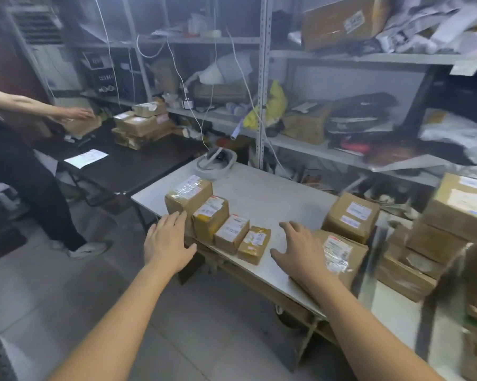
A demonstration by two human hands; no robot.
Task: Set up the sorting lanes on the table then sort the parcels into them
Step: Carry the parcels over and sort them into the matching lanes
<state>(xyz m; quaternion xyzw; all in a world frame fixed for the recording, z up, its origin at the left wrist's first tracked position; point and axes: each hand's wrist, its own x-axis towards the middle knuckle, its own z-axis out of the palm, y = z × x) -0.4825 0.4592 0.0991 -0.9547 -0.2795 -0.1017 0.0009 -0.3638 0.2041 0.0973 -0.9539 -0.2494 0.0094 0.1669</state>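
Roughly partway, judging by the layout. On the white table (pixel 270 193), along the near-left edge: a tidy row of four, touching side by side and stepping down in size from the biggest parcel (pixel 189 195) through the second parcel (pixel 210 217) and third parcel (pixel 232 232) to the smallest parcel (pixel 255 243). Reads as one lane filled. Towards the right end: the rear right parcel (pixel 351 215) and the near right parcel (pixel 341 254), just beside each other, probably a second lane. No lane markers or dividers visible. Likely left to sort: the stack of boxes (pixel 451 215) at the far right.

All brown cardboard, taped, white labels on top, with shiny wrinkled tape on some. No crushed corners visible.

For the left hand (pixel 167 240): open, fingers straight, tips at the biggest parcel's lower corner, gripping nothing; can't tell whether touching. For the right hand (pixel 297 250): spread open over the tabletop just beside the near right parcel, holding nothing.

Further out: cluttered metal shelving (pixel 263 78) behind, a dark table (pixel 138 166) to the left with another pile of parcels (pixel 141 125), and a second person's hand (pixel 78 114) reaching beside it.
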